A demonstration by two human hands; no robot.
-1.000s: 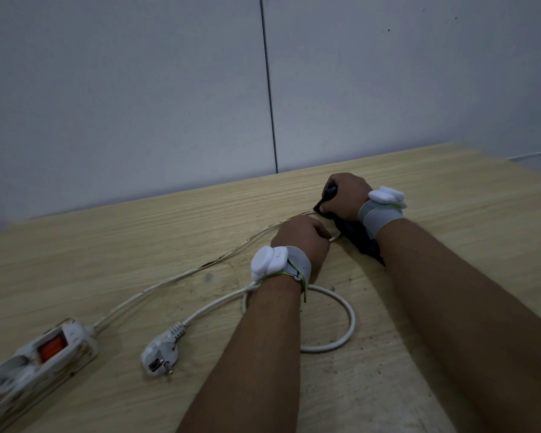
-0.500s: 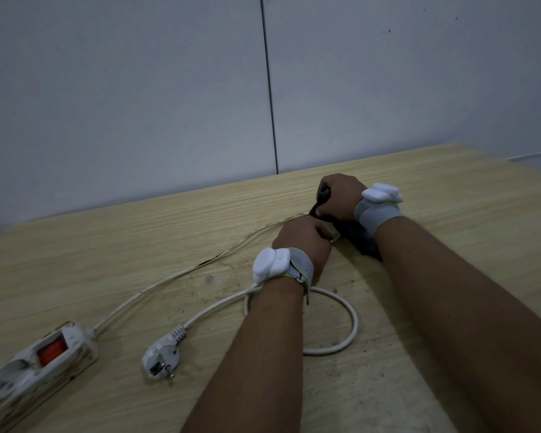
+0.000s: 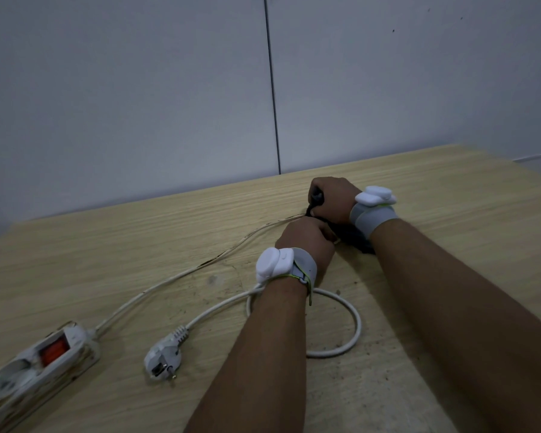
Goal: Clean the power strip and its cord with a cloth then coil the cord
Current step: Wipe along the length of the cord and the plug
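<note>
Gripping the cord (image 3: 181, 276), left hand (image 3: 306, 239); right hand (image 3: 331, 198) clutches dark cloth (image 3: 353, 237).

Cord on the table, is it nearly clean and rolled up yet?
Not yet. The stretch of cord near the plug looks white, maybe wiped already. Right now the left hand holds the cord while the right hand grips a dark cloth on it. The stretch running to the power strip looks grimy, and so does the strip. No coiling has begun: just one loose loop.

On the table (image 3: 450, 182), power strip (image 3: 28, 379) lies far left, plug (image 3: 164, 359) right of it.
</note>
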